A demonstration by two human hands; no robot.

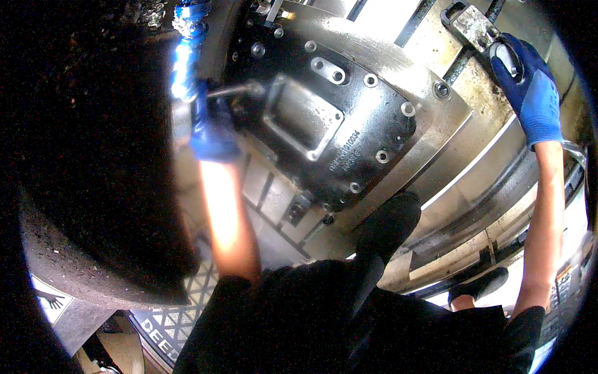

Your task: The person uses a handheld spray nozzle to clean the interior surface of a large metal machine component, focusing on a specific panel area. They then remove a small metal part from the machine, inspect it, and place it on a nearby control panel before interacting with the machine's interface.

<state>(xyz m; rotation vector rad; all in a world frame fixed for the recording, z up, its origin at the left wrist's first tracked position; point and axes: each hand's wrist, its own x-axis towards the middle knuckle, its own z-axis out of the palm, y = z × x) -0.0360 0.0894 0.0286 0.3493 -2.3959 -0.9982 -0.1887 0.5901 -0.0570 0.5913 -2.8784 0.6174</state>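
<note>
Head view: the left hand's (217, 128) grip closes around a slim metal tool (233, 91), too blurred to identify, its tip by the black plate's (367, 124) left edge; the right hand (529, 87) clasps a metal block (474, 28) near the slotted bed's (389, 17) right edge. Working the plate seems underway; steady aim is needed next.

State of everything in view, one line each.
Left hand: gloved, motion-blurred; grip unclear
Rod: jutting from left hand, blurred
Right hand: gloved, curled around silver piece
Silver piece: held, against metal block; whether joined, unclear
Metal block: lying on table
Black plate: lying flat, pocket uncovered
Blue tube: partly washed out by glare
</note>
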